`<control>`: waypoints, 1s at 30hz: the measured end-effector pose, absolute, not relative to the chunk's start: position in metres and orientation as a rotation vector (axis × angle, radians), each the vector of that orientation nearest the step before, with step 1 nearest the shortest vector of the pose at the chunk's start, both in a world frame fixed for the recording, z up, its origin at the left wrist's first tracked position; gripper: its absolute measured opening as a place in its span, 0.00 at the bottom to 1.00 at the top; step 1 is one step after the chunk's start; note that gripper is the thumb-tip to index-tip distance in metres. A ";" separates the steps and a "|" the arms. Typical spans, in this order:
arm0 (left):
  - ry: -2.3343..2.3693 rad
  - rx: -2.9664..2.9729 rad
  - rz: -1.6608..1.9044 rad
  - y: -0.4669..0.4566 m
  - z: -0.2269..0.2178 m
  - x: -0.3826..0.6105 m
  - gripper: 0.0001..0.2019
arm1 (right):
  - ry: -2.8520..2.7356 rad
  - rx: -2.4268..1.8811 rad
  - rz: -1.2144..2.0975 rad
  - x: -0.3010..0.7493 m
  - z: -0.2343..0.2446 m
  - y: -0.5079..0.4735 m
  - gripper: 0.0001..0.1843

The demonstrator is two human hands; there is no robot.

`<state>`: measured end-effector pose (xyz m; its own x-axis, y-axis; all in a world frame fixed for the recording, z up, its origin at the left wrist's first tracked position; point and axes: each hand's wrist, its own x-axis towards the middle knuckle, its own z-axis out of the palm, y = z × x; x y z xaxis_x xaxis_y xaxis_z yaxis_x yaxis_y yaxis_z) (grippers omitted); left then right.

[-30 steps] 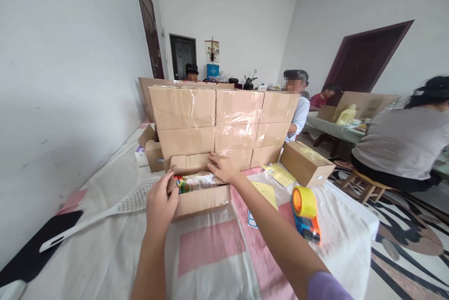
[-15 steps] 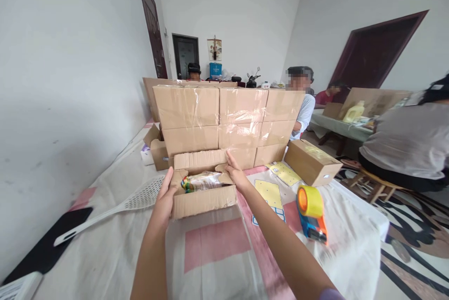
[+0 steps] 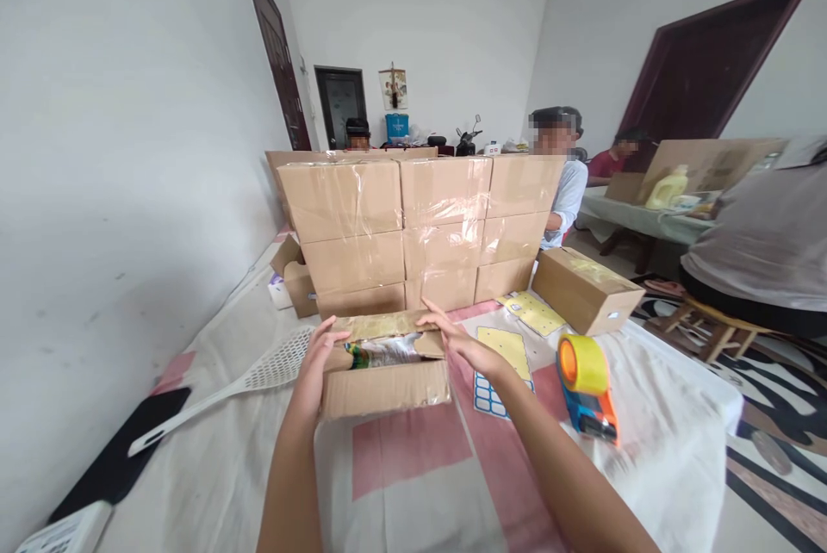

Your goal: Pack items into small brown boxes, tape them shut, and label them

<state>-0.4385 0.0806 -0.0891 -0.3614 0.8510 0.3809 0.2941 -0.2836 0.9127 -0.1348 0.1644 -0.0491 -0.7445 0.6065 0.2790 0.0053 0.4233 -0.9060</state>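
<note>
A small cardboard box (image 3: 388, 391) stands open in front of me on the table. Inside lies a clear plastic package (image 3: 391, 351) with green and other coloured print, partly covered by the flaps. My left hand (image 3: 316, 359) grips the box's left end, its fingertips over the corner of the far flap (image 3: 381, 326). At the right end is my right hand (image 3: 462, 342), with its index finger stretched out and the other fingers bent over the flap's edge. The near long flap stands up.
Behind the box rises a wrapped stack of cartons (image 3: 445, 230). A tape dispenser (image 3: 587, 389), yellow cards (image 3: 504, 351) and a closed carton (image 3: 587, 290) are to the right. To the left lie a white fly swatter (image 3: 271, 363) and a black pad (image 3: 126, 445). Several people sit nearby.
The box sits lower in view. Its far flap has tipped inward, and the fingers of both hands have shifted from the box's ends onto that flap.
</note>
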 end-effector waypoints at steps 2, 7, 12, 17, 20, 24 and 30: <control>1.473 1.408 1.638 0.080 -0.087 -0.437 0.22 | -2.213 -0.564 1.293 -0.118 -0.046 0.149 0.36; 1.305 1.147 1.638 0.071 -0.078 -0.427 0.24 | -2.089 -0.677 1.006 -0.125 -0.058 0.121 0.38; 1.394 1.211 1.572 0.059 -0.068 -0.417 0.28 | -1.608 -0.783 0.953 -0.157 -0.072 0.122 0.09; 1.628 1.370 1.438 0.057 -0.066 -0.416 0.23 | -1.558 -0.762 1.086 -0.159 -0.073 0.126 0.32; 1.670 1.391 1.392 0.057 -0.069 -0.420 0.21 | -1.535 -0.774 1.195 -0.158 -0.074 0.131 0.38; 1.777 1.478 1.333 0.053 -0.067 -0.419 0.20 | -1.499 -0.768 1.322 -0.160 -0.075 0.140 0.42; 2.220 2.001 1.168 0.034 -0.043 -0.362 0.16 | -1.426 -0.753 1.413 -0.160 -0.071 0.139 0.42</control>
<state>-0.3616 0.0339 -0.0429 -0.2210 0.8374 0.5000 0.8862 -0.0417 0.4615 -0.1599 0.1394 -0.0715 -0.3521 0.9139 0.2018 -0.1939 0.1397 -0.9710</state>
